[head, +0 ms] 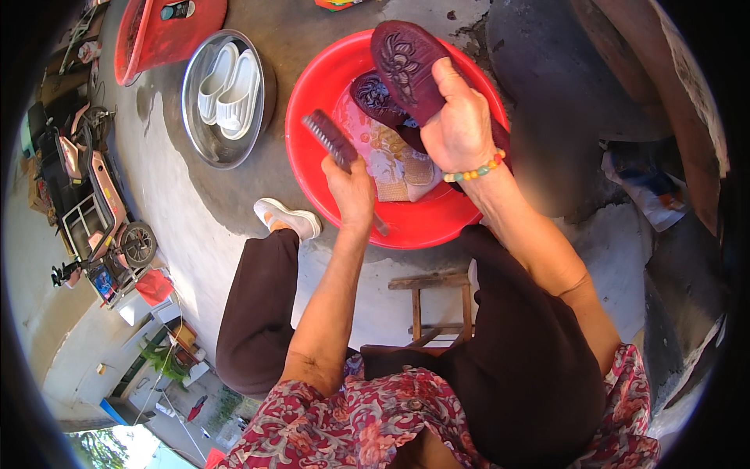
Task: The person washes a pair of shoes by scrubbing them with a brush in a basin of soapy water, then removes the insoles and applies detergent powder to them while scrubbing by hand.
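My left hand [351, 190] grips a dark scrubbing brush [330, 136] over the left side of a red plastic basin [310, 170]. The brush head points up and away; its handle end shows below the hand. In my right hand [460, 126] is a burgundy slipper [404, 70] with a raised flower pattern, held above the basin's far right part, thumb on top. A second dark flower-patterned slipper [375, 97] rests in the basin, partly hidden by the held one. Beside it lies a beige, patterned item [404, 173] in shallow, sudsy water. Brush and held slipper are apart.
A steel basin [205, 143] holding white slippers [237, 97] stands left of the red one. Farther off is another red tub [202, 38] with a dark item in it. A wooden stool [430, 283] is between my legs. A pink electric vehicle [99, 199] stands far left.
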`<action>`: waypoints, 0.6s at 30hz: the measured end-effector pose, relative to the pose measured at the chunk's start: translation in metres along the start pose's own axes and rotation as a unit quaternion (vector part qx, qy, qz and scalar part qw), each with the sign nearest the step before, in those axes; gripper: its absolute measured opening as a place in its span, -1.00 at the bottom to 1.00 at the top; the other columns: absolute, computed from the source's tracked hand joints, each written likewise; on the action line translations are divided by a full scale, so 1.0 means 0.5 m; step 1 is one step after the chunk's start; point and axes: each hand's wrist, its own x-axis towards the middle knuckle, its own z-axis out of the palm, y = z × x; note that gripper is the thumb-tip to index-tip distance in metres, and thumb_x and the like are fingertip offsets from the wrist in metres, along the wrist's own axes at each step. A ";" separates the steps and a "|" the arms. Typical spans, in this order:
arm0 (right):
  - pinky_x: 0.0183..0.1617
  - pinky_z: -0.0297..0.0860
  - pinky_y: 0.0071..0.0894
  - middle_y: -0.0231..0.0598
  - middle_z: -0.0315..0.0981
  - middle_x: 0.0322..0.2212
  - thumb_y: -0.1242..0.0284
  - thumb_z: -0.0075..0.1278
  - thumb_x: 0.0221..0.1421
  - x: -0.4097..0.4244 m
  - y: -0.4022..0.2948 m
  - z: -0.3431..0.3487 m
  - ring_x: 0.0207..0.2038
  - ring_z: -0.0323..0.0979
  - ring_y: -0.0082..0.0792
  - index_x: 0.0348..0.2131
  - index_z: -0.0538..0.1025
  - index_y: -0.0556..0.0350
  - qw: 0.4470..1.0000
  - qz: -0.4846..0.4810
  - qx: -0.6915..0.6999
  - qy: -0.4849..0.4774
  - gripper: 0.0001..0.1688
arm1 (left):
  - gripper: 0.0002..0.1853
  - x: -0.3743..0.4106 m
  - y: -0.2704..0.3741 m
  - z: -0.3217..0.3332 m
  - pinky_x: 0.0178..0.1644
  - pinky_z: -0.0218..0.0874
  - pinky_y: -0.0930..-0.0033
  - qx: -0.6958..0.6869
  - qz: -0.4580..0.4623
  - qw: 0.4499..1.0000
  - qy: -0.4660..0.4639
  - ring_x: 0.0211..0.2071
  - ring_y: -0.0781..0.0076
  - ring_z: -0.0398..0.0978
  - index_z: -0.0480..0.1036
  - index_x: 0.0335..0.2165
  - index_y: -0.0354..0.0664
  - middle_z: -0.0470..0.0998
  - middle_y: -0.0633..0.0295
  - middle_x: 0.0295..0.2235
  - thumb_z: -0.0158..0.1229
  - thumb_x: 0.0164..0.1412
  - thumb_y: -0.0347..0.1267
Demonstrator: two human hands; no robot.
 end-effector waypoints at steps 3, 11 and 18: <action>-0.04 0.32 -0.41 -0.22 0.42 -0.20 0.33 -0.29 0.22 -0.003 -0.032 0.002 -0.18 0.40 -0.44 -0.13 0.39 0.30 0.998 -0.024 -0.048 -0.014 -0.59 | -0.60 0.074 -0.008 0.034 -0.41 0.26 0.25 0.304 0.211 0.928 -0.039 -0.50 0.22 0.42 0.25 -0.04 -0.15 0.43 0.07 -0.48 -0.04 0.11 -0.33; 0.01 0.25 -0.44 -0.25 0.41 -0.18 0.29 -0.30 0.23 0.004 -0.031 -0.005 -0.14 0.36 -0.46 -0.12 0.38 0.30 0.998 -0.021 -0.057 -0.030 -0.57 | -0.49 0.098 0.081 0.115 -0.27 0.29 0.09 0.506 0.216 0.811 -0.199 -0.32 -0.02 0.46 0.18 0.07 -0.04 0.42 -0.09 -0.30 -0.04 0.10 -0.30; 0.07 0.24 -0.27 -0.14 0.38 -0.14 0.23 -0.45 0.26 0.045 0.034 -0.017 -0.09 0.35 -0.30 -0.09 0.33 0.28 0.996 0.054 -0.058 0.029 -0.49 | -0.49 0.054 0.010 0.051 -0.24 0.27 0.04 0.511 0.155 0.813 -0.232 -0.30 -0.05 0.45 0.21 0.06 0.01 0.44 -0.11 -0.33 -0.01 0.09 -0.30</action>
